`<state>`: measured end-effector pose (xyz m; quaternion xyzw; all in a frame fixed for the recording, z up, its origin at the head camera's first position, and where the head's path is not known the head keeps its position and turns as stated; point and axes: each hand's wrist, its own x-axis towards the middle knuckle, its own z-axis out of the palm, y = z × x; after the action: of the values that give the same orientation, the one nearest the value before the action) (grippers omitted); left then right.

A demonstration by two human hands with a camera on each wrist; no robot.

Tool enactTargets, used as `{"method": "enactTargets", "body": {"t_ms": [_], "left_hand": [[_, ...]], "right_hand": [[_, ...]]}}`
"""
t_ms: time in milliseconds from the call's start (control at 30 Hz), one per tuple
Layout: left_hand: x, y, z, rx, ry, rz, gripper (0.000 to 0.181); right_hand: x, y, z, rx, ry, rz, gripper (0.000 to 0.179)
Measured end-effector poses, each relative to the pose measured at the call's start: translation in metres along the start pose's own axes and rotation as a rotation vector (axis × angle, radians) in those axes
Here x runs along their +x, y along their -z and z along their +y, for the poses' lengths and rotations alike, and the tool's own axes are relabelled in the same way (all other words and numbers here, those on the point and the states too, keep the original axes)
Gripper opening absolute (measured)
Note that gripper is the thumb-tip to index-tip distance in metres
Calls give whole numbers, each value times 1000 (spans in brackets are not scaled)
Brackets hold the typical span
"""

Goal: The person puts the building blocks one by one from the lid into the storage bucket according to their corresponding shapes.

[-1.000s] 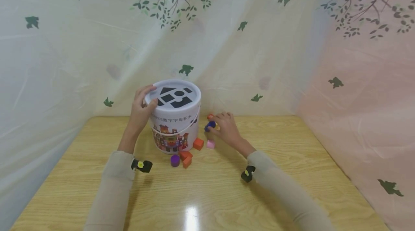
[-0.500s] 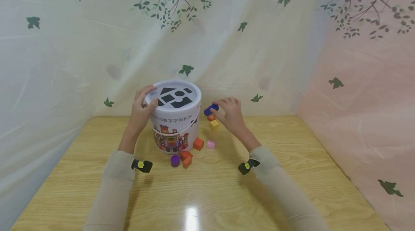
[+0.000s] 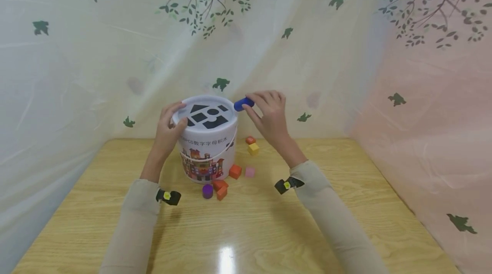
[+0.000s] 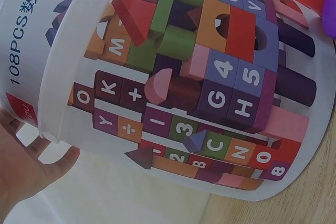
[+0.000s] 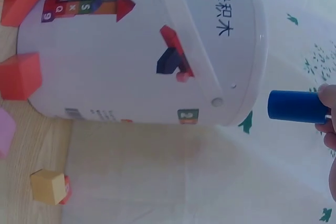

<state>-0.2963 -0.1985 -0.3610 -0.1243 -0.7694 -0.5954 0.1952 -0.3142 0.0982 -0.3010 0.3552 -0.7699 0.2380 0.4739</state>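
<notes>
A white bucket (image 3: 205, 141) with a printed picture of toy blocks stands upright at the back of the table. Its lid (image 3: 226, 117) has several dark cut-out shapes, among them a circle, a triangle and a square. My left hand (image 3: 168, 126) grips the lid's left edge, thumb over the rim. Between thumb and fingers, my right hand (image 3: 270, 114) pinches a blue cylinder block (image 3: 244, 104), raised beside the lid's right rim and lying nearly sideways. The right wrist view shows the blue cylinder (image 5: 297, 106) apart from the bucket, one end toward it.
Right of the bucket lie a yellow block (image 3: 253, 149), a red block (image 3: 250, 140) and a pink block (image 3: 250, 172). An orange cube (image 3: 235, 171), a purple cylinder (image 3: 207, 191) and other orange blocks (image 3: 221, 193) sit by its base. A printed curtain (image 3: 307, 73) hangs behind the table.
My right hand has lifted the blue cylinder from the table up to the height of the lid, uncovering the yellow block. My left hand stays on the lid.
</notes>
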Motion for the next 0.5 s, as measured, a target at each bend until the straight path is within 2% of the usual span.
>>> {"method": "enactTargets", "body": {"t_ms": [200,367,500], "left_hand": [[0,0,0,2,5,-3,57],[0,0,-1,-5,5,-2,56],[0,0,-1,-9,1,-2,56]], "right_hand": [[17,-7,-11,74,13,-20,33],[27,-18,-14,133,5,-79,32],[32,-26,-14,163,-33,-144,32]]}}
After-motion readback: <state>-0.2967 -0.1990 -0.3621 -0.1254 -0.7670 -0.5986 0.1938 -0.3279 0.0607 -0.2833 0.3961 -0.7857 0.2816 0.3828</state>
